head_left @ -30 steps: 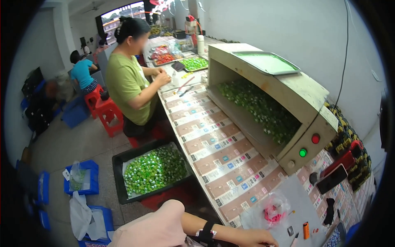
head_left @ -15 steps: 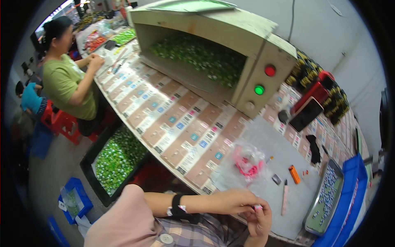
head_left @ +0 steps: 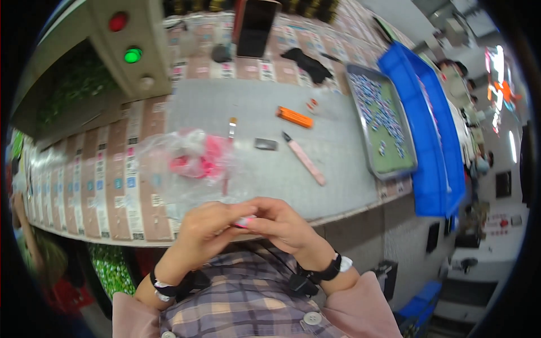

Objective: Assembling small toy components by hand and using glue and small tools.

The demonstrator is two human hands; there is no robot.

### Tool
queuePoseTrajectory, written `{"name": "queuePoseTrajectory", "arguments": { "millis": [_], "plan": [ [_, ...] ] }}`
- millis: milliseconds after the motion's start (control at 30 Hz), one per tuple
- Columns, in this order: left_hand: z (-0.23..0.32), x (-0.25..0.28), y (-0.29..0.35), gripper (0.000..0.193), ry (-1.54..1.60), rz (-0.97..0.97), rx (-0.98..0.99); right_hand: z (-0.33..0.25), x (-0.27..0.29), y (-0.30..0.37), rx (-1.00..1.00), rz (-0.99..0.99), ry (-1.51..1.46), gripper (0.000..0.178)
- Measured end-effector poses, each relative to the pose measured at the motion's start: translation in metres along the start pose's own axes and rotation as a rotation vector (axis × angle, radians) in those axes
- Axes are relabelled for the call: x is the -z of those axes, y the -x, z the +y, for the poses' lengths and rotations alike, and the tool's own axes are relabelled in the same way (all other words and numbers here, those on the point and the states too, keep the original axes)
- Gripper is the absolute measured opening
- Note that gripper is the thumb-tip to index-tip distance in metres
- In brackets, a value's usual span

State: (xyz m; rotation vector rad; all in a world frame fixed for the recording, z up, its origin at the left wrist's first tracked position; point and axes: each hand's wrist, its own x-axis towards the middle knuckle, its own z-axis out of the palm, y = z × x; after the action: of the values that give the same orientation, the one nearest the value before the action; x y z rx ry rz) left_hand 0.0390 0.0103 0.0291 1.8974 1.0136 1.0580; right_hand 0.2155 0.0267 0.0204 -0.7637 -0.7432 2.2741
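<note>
At the front edge of the table, my left hand (head_left: 208,230) and my right hand (head_left: 283,224) meet in front of my chest. Their fingertips pinch a small pink-and-white piece (head_left: 244,222), mostly covered by the fingers. Just beyond my left hand lies a clear plastic bag (head_left: 200,160) with bright pink pieces inside. A pink pen-like tool with a dark tip (head_left: 304,159) rests on the grey mat (head_left: 338,163), past my right hand. Near it are a small dark grey block (head_left: 266,144), an orange tool (head_left: 294,116) and a brush (head_left: 232,129).
A metal tray (head_left: 393,162) of small blue-and-white pieces stands at right, beside a long blue bin (head_left: 431,163). Behind the mat are a black cloth (head_left: 308,65) and an upright phone (head_left: 257,28). A beige machine (head_left: 152,50) with red and green lights fills the far left.
My view has swung to the right, so the mat and tray now sit more centrally and the co-worker is at the left rim. Both hands still hold the small piece together.
</note>
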Motion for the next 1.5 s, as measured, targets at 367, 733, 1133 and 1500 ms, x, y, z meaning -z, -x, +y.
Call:
{"name": "queuePoseTrajectory", "arguments": {
  "millis": [367, 733, 1133, 1500],
  "plan": [
    [-0.005, -0.012, -0.003, 0.038, 0.061, 0.052, 0.154, 0.003, 0.011, 0.001, -0.066, 0.064, -0.109, 0.025],
    [-0.007, -0.018, -0.007, 0.037, 0.033, 0.076, 0.173, 0.002, 0.007, -0.001, -0.018, 0.109, -0.107, 0.024],
    [-0.009, -0.008, 0.008, 0.038, 0.558, 0.018, 0.476, 0.010, -0.001, 0.000, 0.027, 0.075, -0.085, 0.038],
    [-0.016, -0.011, 0.013, 0.042, 0.806, 0.079, 0.487, 0.011, 0.001, 0.003, 0.078, 0.174, 0.171, 0.033]
  ]
}}
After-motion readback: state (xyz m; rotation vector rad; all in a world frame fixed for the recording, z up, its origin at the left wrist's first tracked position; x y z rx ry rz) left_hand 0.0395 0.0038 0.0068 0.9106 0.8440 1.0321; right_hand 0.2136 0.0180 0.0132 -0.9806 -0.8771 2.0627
